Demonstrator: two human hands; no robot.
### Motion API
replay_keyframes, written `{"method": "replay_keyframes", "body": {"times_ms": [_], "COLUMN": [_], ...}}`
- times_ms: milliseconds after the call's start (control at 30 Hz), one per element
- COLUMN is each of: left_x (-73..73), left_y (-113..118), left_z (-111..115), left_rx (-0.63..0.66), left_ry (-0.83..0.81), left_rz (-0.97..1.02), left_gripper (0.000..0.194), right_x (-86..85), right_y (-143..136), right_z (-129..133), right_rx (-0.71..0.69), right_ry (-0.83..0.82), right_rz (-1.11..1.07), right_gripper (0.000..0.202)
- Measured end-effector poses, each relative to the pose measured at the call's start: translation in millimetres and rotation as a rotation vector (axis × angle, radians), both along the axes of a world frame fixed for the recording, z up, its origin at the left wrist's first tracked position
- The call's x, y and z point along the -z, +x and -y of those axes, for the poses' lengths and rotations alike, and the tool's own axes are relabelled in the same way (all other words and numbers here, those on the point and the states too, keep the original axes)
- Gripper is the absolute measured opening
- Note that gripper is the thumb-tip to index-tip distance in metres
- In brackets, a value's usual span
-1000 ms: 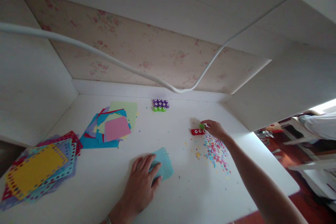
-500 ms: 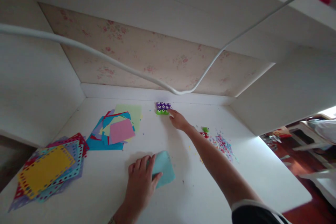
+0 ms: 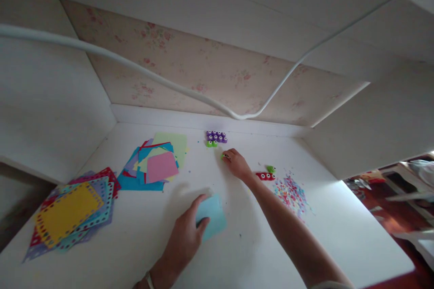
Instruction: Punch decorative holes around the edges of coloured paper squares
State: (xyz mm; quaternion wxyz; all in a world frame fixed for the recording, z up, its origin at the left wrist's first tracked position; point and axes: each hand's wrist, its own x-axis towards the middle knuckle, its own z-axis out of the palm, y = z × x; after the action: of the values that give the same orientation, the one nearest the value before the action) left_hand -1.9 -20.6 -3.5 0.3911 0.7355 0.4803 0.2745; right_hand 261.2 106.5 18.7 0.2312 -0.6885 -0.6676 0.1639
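My left hand pinches the left edge of a light blue sheet of paper, thumb on top. The paper appears slightly raised off the white table. My right hand closes around a small green craft punch, whose end shows past the fingertips. Just beyond that hand, several purple craft punches stand in rows with two green craft punches in front. Near my right forearm sit three red craft punches and another green craft punch.
Colourful punched confetti lies scattered on the right. On the left are a pile of plain coloured paper and a stack of cards with punched borders. A white cable hangs across the view. White panels flank the white table.
My right hand has drawn back from the rows with a green craft punch, leaving two green ones there. My left hand has shifted its grip and seems to lift the blue paper.
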Motion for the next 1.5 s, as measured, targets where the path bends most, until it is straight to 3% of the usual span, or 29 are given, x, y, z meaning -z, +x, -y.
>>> {"method": "replay_keyframes", "body": {"times_ms": [100, 267, 400, 500, 967, 1367, 1500], "left_x": [-6.7, -14.7, -17.1, -19.2, -22.7, -14.8, -12.5], "left_y": [0, 0, 1, 2, 0, -1, -1], "left_z": [-3, -9, -10, -9, -9, -9, -7], "left_rx": [-0.091, -0.143, -0.18, -0.186, -0.204, -0.186, -0.162], "left_ry": [-0.201, -0.434, -0.486, -0.491, -0.478, -0.406, -0.348], "left_rz": [0.157, 0.424, 0.477, 0.474, 0.453, 0.406, 0.359], "left_gripper": [0.069, 0.071, 0.071, 0.073, 0.07, 0.065, 0.062], "right_x": [2.7, 6.0, 5.4, 3.1, 5.6, 5.0, 3.7], "right_y": [-3, -20, -39, -50, -53, -56, -57], "right_z": [36, 106, 147, 163, 170, 170, 170], "right_rx": [0.044, 0.12, 0.192, 0.2, 0.256, 0.236, 0.201], "right_ry": [0.057, 0.109, 0.095, 0.043, -0.011, 0.012, 0.038], "right_rz": [-0.137, -0.414, -0.855, -0.966, -1.048, -0.981, -0.852], "right_gripper": [0.023, 0.03, 0.027, 0.027, 0.025, 0.024, 0.022]}}
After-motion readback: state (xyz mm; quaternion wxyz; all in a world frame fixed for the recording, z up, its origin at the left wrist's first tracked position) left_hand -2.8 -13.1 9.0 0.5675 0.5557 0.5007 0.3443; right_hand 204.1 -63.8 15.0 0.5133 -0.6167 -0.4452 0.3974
